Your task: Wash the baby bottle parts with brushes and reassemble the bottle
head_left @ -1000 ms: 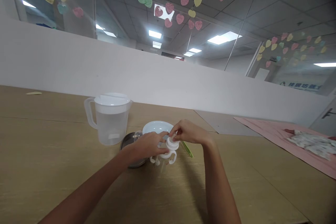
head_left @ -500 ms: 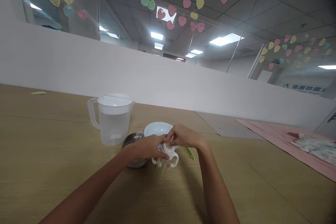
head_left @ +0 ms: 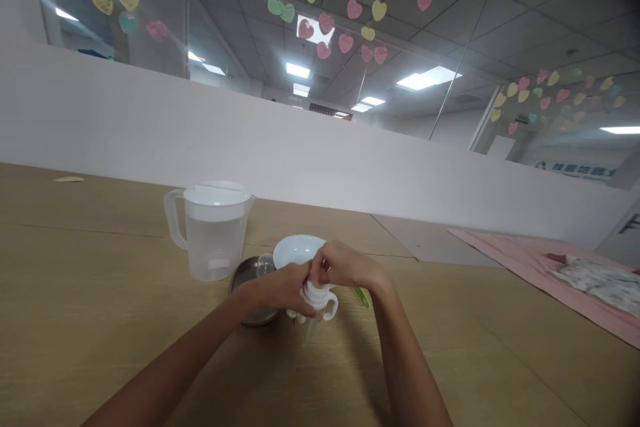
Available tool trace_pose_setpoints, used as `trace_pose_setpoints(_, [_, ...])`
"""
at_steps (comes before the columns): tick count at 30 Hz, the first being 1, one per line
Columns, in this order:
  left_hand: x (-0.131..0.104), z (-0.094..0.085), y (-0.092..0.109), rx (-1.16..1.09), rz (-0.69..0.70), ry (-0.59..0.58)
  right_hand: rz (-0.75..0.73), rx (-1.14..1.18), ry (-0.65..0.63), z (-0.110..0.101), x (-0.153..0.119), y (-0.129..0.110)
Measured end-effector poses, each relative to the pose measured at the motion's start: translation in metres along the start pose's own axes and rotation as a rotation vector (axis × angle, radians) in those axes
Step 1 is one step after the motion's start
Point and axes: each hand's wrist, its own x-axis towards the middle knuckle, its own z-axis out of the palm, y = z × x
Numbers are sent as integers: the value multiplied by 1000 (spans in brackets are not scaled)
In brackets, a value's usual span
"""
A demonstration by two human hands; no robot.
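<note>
A clear baby bottle (head_left: 311, 325) with a white collar and white side handles stands upright on the table in front of me. My left hand (head_left: 289, 287) is closed around its upper part from the left. From above, my right hand (head_left: 336, 263) pinches at the top of the bottle; the fingertips cover what they grip there. Behind the hands lies a pale blue-white bowl (head_left: 296, 248). A round metal dish (head_left: 241, 275) sits to the left, partly under my left forearm, with a clear dome-shaped cover (head_left: 265, 264) at its rim.
A lidded translucent pitcher (head_left: 215, 240) of liquid stands at the back left. Right of the bottle lies a green-handled utensil (head_left: 363, 297), partly hidden by my right wrist. A pink cloth (head_left: 505, 255) with patterned fabric (head_left: 600, 282) on it covers the right side. A white partition (head_left: 300, 153) rises behind.
My left hand has slid slightly lower and closer around the bottle's collar. My right fingers have shifted a little left and stay at the bottle's top. The view has moved slightly.
</note>
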Motion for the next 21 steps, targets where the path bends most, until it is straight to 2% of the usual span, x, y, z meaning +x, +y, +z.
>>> trace_pose_setpoints(4, [2,-1,-3,-7,31,-30,143,-1,-20,5,5,-4])
trace_pose_setpoints(7, [2,-3,-4,30,7,-36,174,-55,-8,8,7,-7])
trace_pose_setpoints(10, [2,-5,-3,71,-19,-31,200,19,-44,7,6,-5])
trace_pose_setpoints(13, [2,-5,-2,67,11,-42,189,74,-50,3,2,0])
trace_pose_setpoints(18, [1,-3,-2,84,-7,-9,19,-68,78,-1,-1,4])
trace_pose_setpoints(21, [1,-2,-3,70,-22,-7,25,-116,73,2,2,-1])
